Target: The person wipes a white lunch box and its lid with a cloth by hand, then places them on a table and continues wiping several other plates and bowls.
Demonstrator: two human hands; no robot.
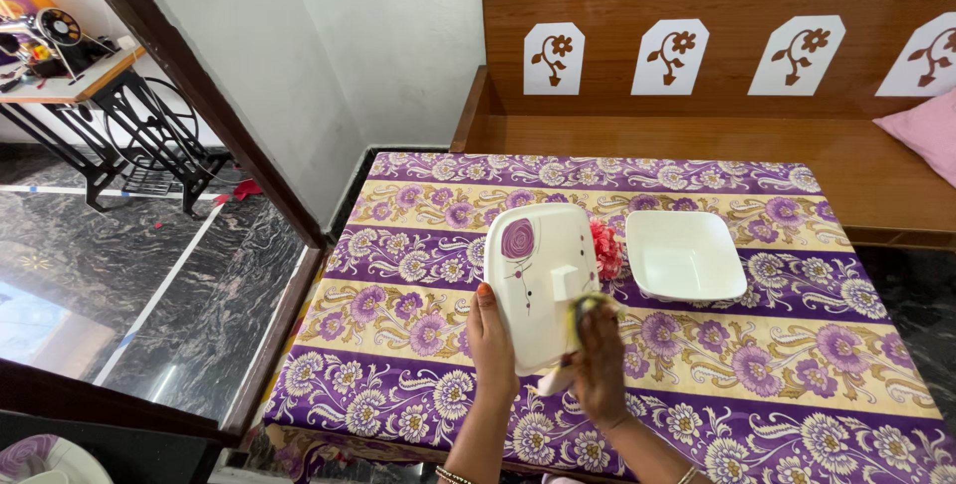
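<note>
My left hand (490, 343) grips the left edge of a white square plate (538, 275) with a purple rose print, holding it tilted up above the table. Pressed against the plate's lower right part, my right hand (600, 360) holds a yellow-green scrubbing pad (588, 307). A white patch of foam or cloth sits on the plate just above the pad. Behind the plate lies a small pink-red scrubber (606, 248) on the cloth.
A white square bowl (684, 255) stands to the right on the purple floral tablecloth (757, 364). A wooden bench (697, 135) with a pink cushion (926, 130) runs behind the table. At the far left stands a sewing machine table (90, 96) on a dark marble floor.
</note>
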